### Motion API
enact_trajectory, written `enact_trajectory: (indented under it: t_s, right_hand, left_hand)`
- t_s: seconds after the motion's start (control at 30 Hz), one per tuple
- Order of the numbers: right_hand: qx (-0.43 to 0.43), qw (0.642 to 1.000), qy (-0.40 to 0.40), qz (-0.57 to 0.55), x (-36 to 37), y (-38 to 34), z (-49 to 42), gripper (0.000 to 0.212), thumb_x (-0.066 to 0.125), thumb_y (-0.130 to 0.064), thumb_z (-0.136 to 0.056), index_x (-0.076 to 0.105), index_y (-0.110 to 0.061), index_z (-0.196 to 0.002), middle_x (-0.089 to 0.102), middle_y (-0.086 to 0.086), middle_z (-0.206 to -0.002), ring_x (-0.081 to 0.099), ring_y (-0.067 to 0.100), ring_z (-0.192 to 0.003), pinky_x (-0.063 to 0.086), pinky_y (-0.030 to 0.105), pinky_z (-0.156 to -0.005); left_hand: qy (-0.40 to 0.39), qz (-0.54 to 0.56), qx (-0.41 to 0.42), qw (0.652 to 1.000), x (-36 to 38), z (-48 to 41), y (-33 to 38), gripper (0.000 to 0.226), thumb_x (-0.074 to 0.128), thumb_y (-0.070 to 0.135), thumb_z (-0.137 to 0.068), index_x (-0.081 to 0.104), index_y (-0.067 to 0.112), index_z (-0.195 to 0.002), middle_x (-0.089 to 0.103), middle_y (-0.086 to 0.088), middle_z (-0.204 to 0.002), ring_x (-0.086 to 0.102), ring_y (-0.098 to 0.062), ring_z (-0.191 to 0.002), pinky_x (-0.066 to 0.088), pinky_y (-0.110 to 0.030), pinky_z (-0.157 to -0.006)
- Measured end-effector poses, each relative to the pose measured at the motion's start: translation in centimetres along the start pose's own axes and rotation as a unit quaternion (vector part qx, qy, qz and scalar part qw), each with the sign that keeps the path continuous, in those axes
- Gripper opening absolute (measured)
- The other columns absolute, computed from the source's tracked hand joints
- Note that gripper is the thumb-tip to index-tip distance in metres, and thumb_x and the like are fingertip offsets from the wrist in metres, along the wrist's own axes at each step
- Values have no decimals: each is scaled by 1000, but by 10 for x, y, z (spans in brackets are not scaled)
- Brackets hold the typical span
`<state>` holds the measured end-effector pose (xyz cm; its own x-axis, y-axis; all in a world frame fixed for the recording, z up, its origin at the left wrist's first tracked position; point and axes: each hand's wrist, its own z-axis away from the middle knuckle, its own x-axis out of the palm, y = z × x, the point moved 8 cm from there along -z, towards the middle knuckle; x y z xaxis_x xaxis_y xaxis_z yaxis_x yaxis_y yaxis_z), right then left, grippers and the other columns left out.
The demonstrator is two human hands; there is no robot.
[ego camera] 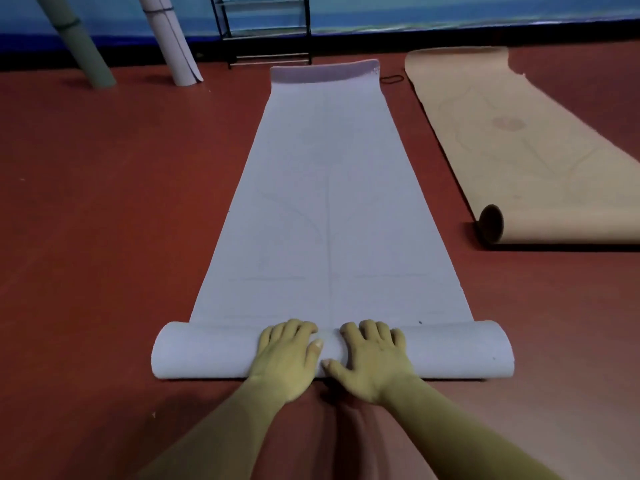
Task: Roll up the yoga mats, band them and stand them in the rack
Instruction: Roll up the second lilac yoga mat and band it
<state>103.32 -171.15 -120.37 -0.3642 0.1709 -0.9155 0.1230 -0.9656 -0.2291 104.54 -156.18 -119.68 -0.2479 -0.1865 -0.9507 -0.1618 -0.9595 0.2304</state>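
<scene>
A pale lavender yoga mat (325, 188) lies stretched out on the red floor, running away from me. Its near end is rolled into a short fat roll (207, 355) lying across in front of me. My left hand (289, 355) and my right hand (372, 358) press side by side on the middle of the roll, fingers draped over its top. The mat's far end curls up slightly. A black metal rack (265, 29) stands against the far wall, beyond the mat's far end.
A tan mat (526, 147) lies on the right, its near end rolled. Two banded rolled mats, one green (78, 39) and one white (171, 39), lean at the far left. A dark band (393, 79) lies on the floor between the two flat mats.
</scene>
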Motion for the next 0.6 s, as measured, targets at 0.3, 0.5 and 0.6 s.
enact_trajectory:
  t_s: [0.3,0.5,0.6]
  right_hand:
    - [-21,998,53,-17,35,-10,53,73,19,-68,-84,54,-21,-127,56,4,-124,50,30,-119,30,47,-110]
    - [24,998,-18,47,56,5,75,84,13,-84,-81,47,-28,-133,48,2,-124,43,27,-115,31,42,-98]
    - [33,999,-29,26,46,-3,85,67,38,-78,-90,48,-27,-133,46,2,-126,42,26,-120,32,41,-102]
  left_hand:
    - [180,-46,24,982,18,55,14,32,38,44,-95,61,22,-88,62,8,-82,62,-19,-80,44,-36,-84]
    - [166,-84,114,976,46,56,25,39,38,41,-95,73,26,-91,65,6,-82,62,-19,-74,47,-36,-74]
    - [205,-73,94,971,34,79,23,37,40,42,-94,70,24,-85,63,6,-82,59,-21,-79,39,-37,-78]
